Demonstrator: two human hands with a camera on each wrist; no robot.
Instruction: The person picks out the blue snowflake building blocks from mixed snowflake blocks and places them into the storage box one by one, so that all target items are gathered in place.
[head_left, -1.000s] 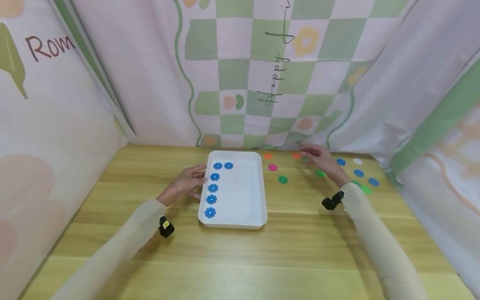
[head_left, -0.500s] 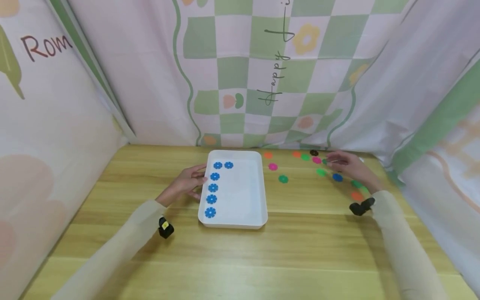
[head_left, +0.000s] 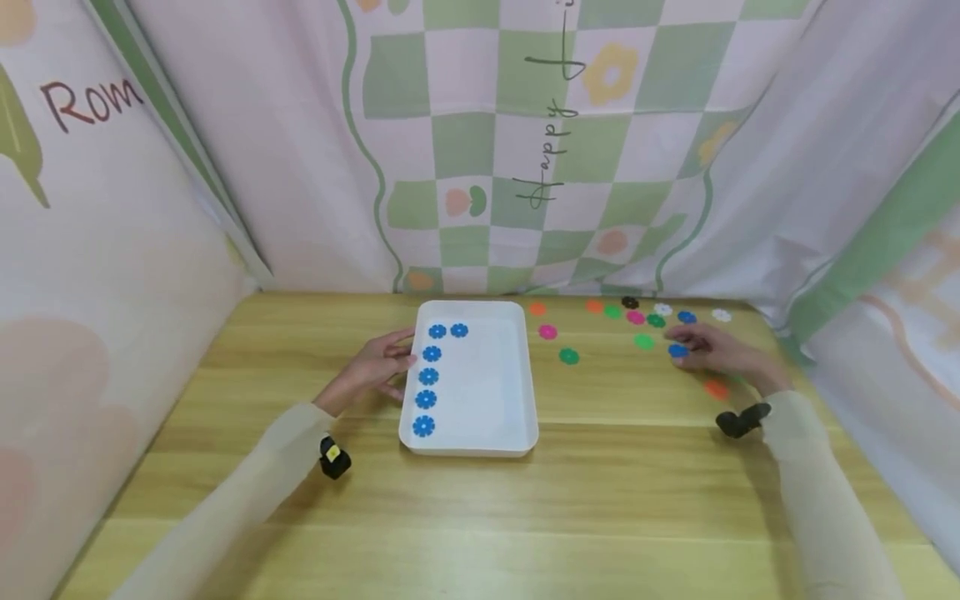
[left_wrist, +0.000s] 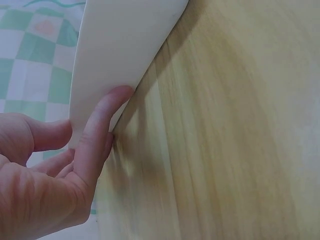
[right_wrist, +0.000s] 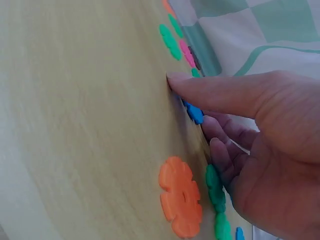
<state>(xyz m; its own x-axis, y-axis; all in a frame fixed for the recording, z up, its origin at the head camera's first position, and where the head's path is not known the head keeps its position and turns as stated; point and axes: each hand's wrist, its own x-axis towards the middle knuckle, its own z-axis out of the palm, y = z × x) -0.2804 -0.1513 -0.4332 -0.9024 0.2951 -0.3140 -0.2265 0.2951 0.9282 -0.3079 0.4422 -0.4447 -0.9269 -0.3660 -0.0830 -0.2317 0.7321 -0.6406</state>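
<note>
One blue flower piece [head_left: 678, 351] lies on tabletop [head_left: 600, 483] between parted, apparently empty fingers [right_wrist: 220, 147] of right hand [head_left: 712, 348]; left hand [head_left: 371, 364], farther off, pinches white tray [head_left: 480, 392].

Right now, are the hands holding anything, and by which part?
The left hand holds the white tray about midway along its left side. The right hand is at a blue flower; I can't tell if it's gripped.

rectangular white tray [head_left: 483, 387] flat before me | six blue flower discs [head_left: 424, 377] flat inside, in an upside-down L | another blue flower disc [head_left: 678, 351], outside, to my right
</note>
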